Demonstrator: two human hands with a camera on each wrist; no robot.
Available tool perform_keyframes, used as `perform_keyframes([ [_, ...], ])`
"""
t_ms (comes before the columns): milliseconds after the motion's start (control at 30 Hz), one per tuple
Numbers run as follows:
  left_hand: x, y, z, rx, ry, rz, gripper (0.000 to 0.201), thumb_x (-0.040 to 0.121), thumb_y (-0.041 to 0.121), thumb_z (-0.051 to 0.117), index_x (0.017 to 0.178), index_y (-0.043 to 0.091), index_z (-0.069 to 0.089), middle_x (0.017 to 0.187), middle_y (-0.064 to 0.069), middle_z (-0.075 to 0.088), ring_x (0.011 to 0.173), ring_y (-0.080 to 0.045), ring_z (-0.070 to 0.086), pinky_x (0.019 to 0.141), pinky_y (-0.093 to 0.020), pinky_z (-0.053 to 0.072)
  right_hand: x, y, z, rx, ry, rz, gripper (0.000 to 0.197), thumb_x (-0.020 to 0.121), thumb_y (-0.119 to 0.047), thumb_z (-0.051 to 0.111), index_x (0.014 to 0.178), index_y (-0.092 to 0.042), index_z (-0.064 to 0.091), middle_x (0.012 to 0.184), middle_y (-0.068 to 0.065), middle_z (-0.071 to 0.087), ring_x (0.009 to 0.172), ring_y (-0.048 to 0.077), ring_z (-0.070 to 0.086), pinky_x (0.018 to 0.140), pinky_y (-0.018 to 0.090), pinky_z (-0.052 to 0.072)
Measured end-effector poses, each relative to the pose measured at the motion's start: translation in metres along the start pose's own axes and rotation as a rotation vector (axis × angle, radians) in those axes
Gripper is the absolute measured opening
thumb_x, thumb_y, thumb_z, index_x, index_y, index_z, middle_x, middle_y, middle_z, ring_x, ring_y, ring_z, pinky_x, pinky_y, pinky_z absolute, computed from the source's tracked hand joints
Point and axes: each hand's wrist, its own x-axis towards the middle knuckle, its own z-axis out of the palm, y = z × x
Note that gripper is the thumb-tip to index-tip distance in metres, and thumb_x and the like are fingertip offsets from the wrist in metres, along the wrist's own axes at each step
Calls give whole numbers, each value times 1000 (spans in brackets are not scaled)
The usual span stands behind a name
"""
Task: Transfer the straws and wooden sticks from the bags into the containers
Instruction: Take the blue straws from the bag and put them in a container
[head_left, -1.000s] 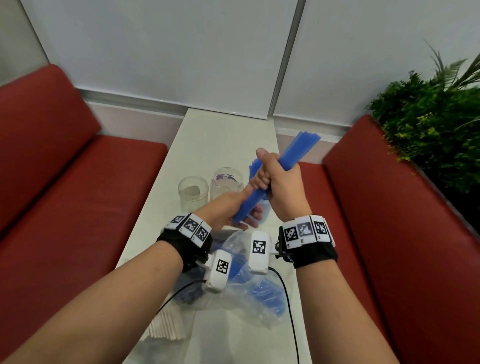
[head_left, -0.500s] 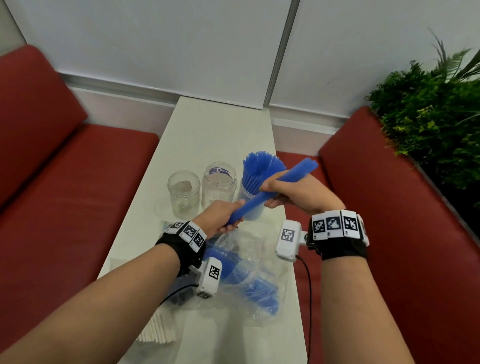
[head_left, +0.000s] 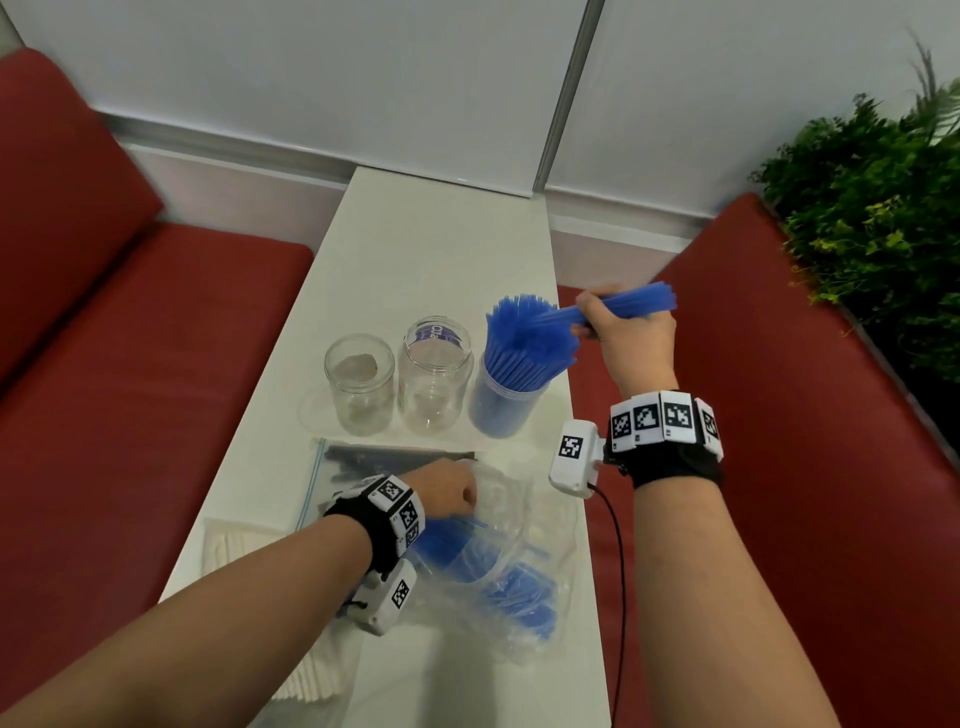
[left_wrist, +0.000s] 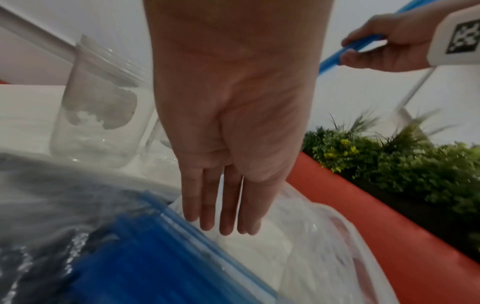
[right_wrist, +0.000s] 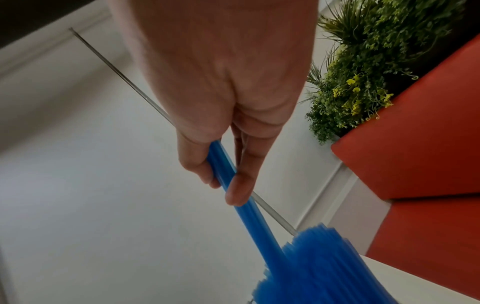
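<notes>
Right hand (head_left: 626, 332) gripping blue straws (head_left: 631, 307) over the crowded cup (head_left: 501, 402); left hand (left_wrist: 233, 123) flat, fingers straight

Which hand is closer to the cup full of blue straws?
Right. The right hand holds a bundle of straws just above the cup of blue straws; the left hand is lower down, at the plastic bag.
</notes>
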Motion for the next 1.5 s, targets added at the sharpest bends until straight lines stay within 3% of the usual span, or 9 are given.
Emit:
perform_keyframes([
  [200,3,-1,16,299,-143,42,42,83,34,71,115,8,61,124,-9,56,116,-28,53,95,-43,43,11,17,17,-121,-27,41,7,86,-9,70,84,-3,74,65,5,70,54,9,67,57,21,53],
  [367,4,0,22,600,-169,86,29,81,28,70,109,20,69,125,-4,55,116,-26,52,90,-41,47,32,22,40,-423,-206,166,30,90,-27,73,110,-5,69,101,6,70,81,15,65,61,21,48],
  [633,1,1,24,607,-51,61,34,100,15,46,130,5,55,138,-12,52,126,-30,50,99,-42,44,33,20,69,-323,18,-424,41,97,-12,57,137,-16,51,137,4,56,127,17,52,108,33,44],
  [800,-5,10,10,607,-192,-26,32,103,9,38,128,2,56,137,-11,54,125,-31,52,97,-45,44,28,61,84,-933,-294,-232,54,111,-37,29,160,-14,25,170,7,13,157,30,5,127,49,5],
  [933,-13,15,-2,665,-248,-69,29,102,8,41,125,4,59,130,-9,60,119,-30,58,91,-44,48,28,77,83,-1061,-387,-187,67,108,-54,19,163,-16,12,171,4,3,157,30,-7,126,55,-4],
  [1167,-26,23,-17,690,-204,-78,24,100,10,45,114,8,64,119,-5,66,109,-26,62,81,-38,49,7,61,80,-906,-345,-209,69,107,-52,30,162,-13,14,170,7,9,157,28,-3,127,49,-5],
  [1267,-31,30,-28,695,-231,-113,26,100,13,49,121,8,63,124,-5,63,113,-27,60,87,-39,48,-32,56,74,-457,-170,-418,51,105,-23,45,155,-11,36,159,7,39,152,22,28,127,43,16],
  [1367,-43,34,-44,687,-175,-144,27,101,15,47,121,7,62,124,-6,63,112,-26,60,90,-36,48,-78,61,77,-297,-419,-248,54,94,0,44,144,-19,48,133,2,63,122,14,59,109,35,46],
  [1500,-70,41,-78,637,-87,-199,34,98,14,50,129,3,56,129,-11,60,118,-29,58,93,-37,45,-123,77,79,-492,-913,24,64,89,5,51,148,-19,43,139,8,61,128,21,57,106,33,45],
])
